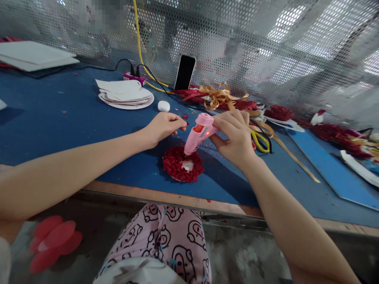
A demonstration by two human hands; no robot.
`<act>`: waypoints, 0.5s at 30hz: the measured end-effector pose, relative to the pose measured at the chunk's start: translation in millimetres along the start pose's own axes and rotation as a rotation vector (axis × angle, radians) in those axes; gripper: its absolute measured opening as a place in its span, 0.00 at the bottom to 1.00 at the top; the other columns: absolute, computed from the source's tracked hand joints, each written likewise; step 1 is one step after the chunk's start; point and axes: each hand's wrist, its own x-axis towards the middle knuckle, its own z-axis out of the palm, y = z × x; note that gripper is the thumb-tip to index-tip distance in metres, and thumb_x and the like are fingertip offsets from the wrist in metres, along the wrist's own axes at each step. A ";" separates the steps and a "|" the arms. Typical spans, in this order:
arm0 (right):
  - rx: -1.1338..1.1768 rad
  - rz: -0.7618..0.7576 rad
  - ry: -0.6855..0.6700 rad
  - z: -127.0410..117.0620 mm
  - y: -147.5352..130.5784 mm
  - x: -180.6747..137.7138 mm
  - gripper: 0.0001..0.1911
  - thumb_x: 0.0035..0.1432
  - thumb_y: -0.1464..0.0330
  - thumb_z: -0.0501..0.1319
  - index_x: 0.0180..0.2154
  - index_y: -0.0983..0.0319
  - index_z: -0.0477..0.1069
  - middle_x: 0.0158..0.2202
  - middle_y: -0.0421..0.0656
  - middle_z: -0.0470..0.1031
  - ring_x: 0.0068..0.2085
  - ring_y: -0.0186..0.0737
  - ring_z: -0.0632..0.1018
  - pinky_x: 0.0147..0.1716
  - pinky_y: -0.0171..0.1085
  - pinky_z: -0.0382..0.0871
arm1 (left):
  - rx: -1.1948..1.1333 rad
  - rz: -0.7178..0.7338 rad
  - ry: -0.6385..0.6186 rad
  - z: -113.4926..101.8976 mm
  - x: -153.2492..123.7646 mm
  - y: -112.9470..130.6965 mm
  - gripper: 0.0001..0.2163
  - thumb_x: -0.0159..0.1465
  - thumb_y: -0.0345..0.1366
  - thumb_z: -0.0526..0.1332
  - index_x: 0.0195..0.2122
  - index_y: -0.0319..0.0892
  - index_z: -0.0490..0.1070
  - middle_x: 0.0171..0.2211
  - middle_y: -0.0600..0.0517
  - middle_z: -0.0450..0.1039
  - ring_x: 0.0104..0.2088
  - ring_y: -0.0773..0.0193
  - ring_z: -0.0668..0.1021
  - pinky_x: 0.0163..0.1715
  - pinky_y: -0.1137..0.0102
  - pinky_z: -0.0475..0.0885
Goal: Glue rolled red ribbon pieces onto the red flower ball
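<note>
My right hand (233, 136) grips a pink hot glue gun (199, 135), its nozzle pointing down at the inner edge of a round dark-red ruffled rosette (171, 163). A small patch of white base (187, 165) shows in the rosette's middle. Whether the nozzle touches it I cannot tell. My left hand (166, 127) is just left of the glue gun, its thumb and fingertip pinching a small dark-red scrap (187, 124). The rosette lies flat on the blue tabletop near its front edge.
White card discs (127, 96) are stacked behind my left hand, beside a white earbud case (164, 106). A phone (185, 73) leans against the perforated metal screen. Gold ribbons (220, 96), yellow-handled scissors (260, 142) and a blue board (331, 165) lie right. Cables run along the back.
</note>
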 end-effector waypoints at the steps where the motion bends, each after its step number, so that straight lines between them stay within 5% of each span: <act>1: 0.002 -0.001 0.001 -0.1 -0.1 0.2 0.11 0.64 0.65 0.59 0.47 0.52 0.74 0.42 0.42 0.78 0.45 0.48 0.73 0.50 0.50 0.60 | -0.002 0.000 -0.002 -0.1 0.3 -0.2 0.09 0.58 0.40 0.66 0.26 0.40 0.77 0.23 0.54 0.73 0.24 0.70 0.69 0.25 0.72 0.61; 15: 0.005 -0.022 0.026 1.0 1.8 -0.8 0.12 0.62 0.65 0.60 0.49 0.54 0.72 0.42 0.43 0.77 0.45 0.49 0.73 0.50 0.51 0.60 | -0.029 -0.007 -0.004 0.4 0.9 0.7 0.08 0.57 0.39 0.66 0.26 0.39 0.77 0.24 0.53 0.75 0.23 0.71 0.69 0.25 0.72 0.61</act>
